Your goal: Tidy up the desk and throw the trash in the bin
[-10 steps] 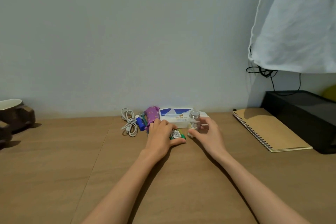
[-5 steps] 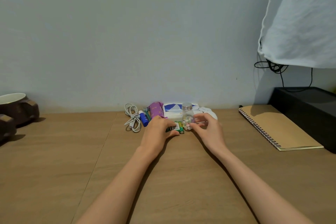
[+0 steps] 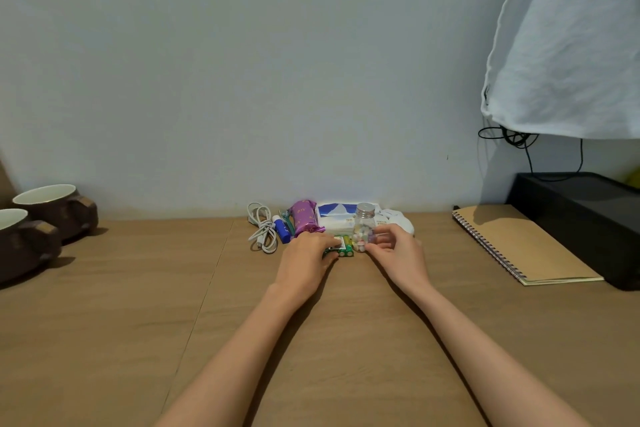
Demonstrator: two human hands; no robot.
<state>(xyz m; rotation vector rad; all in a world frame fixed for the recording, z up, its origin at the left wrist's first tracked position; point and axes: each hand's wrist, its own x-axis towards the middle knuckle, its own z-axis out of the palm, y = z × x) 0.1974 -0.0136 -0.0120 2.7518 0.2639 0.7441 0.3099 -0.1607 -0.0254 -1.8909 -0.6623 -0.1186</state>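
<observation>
A small glass jar [image 3: 363,224] with a metal lid and coloured bits inside stands on the desk near the wall. My right hand [image 3: 394,253] has its thumb and fingertips on the jar's lower right side. Just left of the jar lies a pack of green batteries [image 3: 344,246]; my left hand [image 3: 304,260] grips its left end and covers part of it. Behind them lie a white tissue pack [image 3: 334,218], a purple wrapper [image 3: 304,218], a blue tube [image 3: 282,230], a coiled white cable [image 3: 263,230] and a white crumpled thing [image 3: 401,220].
Two brown mugs [image 3: 52,208] stand at the desk's left edge. A spiral notebook [image 3: 519,246] lies at the right beside a black box [image 3: 585,218]. White cloth [image 3: 568,45] hangs above it, with black cables [image 3: 512,139] below. No bin is in view.
My right hand brought the jar left and set it down beside the batteries. My left hand stayed on the battery pack. The view has shifted, showing more of the mugs.
</observation>
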